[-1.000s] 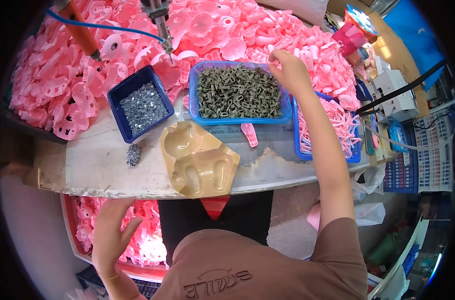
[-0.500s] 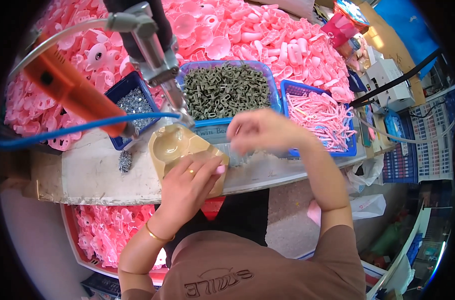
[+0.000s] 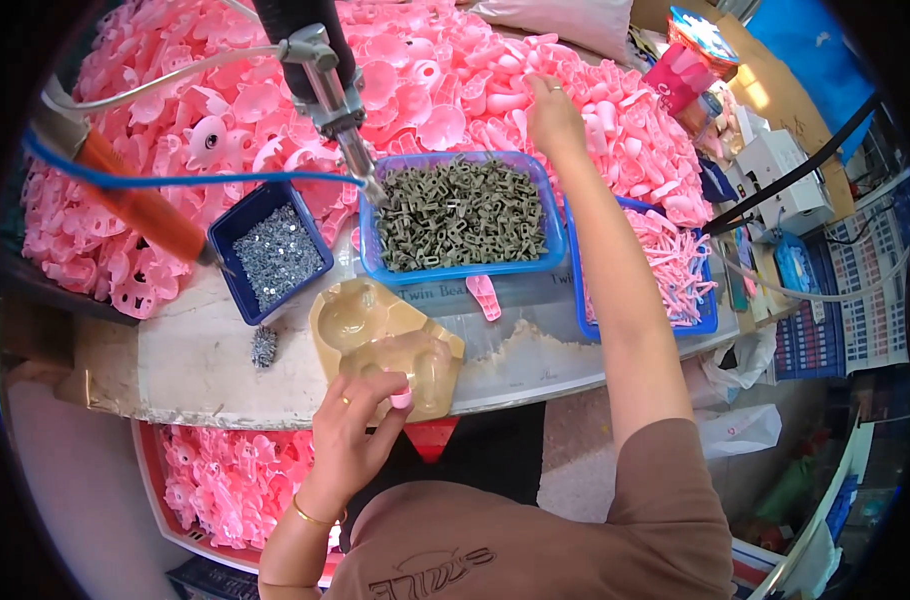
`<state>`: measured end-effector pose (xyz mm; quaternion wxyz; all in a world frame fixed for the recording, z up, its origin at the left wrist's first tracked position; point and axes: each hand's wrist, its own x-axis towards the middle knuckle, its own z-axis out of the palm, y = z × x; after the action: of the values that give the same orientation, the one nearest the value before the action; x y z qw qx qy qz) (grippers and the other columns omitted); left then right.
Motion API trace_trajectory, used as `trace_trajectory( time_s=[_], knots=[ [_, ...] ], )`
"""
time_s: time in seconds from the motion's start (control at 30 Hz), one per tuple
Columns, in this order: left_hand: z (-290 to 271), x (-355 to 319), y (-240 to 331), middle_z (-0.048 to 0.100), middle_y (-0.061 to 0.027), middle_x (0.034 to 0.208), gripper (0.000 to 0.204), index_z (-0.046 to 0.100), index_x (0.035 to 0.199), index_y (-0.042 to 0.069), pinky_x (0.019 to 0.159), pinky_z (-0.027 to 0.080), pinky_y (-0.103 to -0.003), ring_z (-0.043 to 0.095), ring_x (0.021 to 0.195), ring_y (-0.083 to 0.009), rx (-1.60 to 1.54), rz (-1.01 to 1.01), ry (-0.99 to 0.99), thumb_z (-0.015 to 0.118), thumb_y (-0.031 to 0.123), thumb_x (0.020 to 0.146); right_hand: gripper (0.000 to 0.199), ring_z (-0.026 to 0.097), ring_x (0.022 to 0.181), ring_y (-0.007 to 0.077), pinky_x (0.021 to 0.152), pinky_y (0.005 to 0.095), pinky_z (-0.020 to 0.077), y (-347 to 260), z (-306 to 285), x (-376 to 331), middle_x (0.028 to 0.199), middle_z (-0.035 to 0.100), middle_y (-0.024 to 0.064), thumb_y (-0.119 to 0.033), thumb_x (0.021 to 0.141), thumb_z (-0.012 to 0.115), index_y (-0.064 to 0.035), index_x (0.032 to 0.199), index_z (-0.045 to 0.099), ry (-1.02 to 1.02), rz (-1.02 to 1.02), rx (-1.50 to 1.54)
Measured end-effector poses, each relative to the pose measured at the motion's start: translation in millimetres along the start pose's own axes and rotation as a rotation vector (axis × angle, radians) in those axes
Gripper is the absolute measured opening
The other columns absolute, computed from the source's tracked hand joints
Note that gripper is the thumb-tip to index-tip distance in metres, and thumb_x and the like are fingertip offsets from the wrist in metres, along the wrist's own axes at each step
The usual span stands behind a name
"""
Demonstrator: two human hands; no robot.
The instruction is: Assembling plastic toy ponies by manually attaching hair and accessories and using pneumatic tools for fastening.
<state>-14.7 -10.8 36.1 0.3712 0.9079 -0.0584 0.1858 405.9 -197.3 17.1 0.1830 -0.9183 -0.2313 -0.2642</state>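
My left hand (image 3: 353,425) rests at the near edge of a tan moulded holder (image 3: 353,302) with rounded hollows. Its fingers are curled, and something small and pink (image 3: 402,398) shows at a fingertip; I cannot tell whether it is a cover on the finger or a loose piece. At full stretch, my right hand (image 3: 557,122) reaches into the far heap of pink plastic toy parts (image 3: 445,125). Its fingertips are among the parts, so any grip there is hidden. One small pink part (image 3: 485,298) lies on the table in front of the blue bin.
A blue bin (image 3: 465,268) holds dark green small parts. Blue baskets hold silver screws (image 3: 277,258) and thin pink strips (image 3: 665,270). An orange screwdriver (image 3: 145,200) and a metal tool head (image 3: 350,150) hang over the left side. A red crate (image 3: 155,480) of pink parts stands below.
My right hand has moved from in front of the green-part bin to the far pink heap. My left hand has drawn back toward the holder's near edge and curled. The small pink part is now visible.
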Motion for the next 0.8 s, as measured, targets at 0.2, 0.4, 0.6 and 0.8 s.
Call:
trace_trajectory(
  time_s=[0.2,0.4,0.6,0.8],
  knots=[
    [0.5,-2.5,-3.1,0.069,-0.0084,0.093,0.032,0.067,0.104,0.008,0.067,0.052,-0.032,0.062,0.076,-0.0232,-0.047,-0.032,0.004,0.076,-0.004,0.075,0.040,0.065,0.107,0.0375,0.085,0.0502,0.0535,9.3,19.1,26.7,0.128,0.062,0.0169,-0.021,0.089,0.062,-0.0205,0.129,0.056,-0.179,0.017,-0.188],
    [-4.3,-10.4,-12.1,0.068,-0.0079,0.093,0.033,0.068,0.104,0.006,0.065,0.051,-0.029,0.062,0.075,-0.0201,-0.090,-0.078,0.028,0.076,-0.006,0.075,0.035,0.069,0.080,0.0245,0.068,0.0390,0.0536,30.6,5.2,32.0,0.082,0.070,0.0101,-0.034,0.089,0.070,-0.0151,0.118,0.064,0.067,0.146,0.185],
    [-7.4,-10.6,-14.1,0.069,-0.0070,0.094,0.033,0.068,0.104,0.006,0.065,0.051,-0.028,0.061,0.073,-0.0180,-0.114,-0.082,0.056,0.075,-0.007,0.075,0.041,0.065,0.057,0.0121,0.048,0.0240,0.0520,25.7,-27.0,12.2,0.076,0.070,0.0078,-0.032,0.083,0.080,-0.0018,0.104,0.065,0.001,0.448,0.835],
    [-8.1,-8.6,-10.6,0.070,-0.0079,0.097,0.029,0.067,0.105,0.005,0.066,0.051,-0.028,0.061,0.073,-0.0168,-0.130,-0.090,0.033,0.074,-0.004,0.078,0.036,0.065,0.057,0.0129,0.049,0.0244,0.0504,17.3,-45.3,-15.1,0.075,0.069,0.0098,-0.034,0.088,0.075,-0.0014,0.097,0.063,-0.097,0.541,0.785]
  ],
)
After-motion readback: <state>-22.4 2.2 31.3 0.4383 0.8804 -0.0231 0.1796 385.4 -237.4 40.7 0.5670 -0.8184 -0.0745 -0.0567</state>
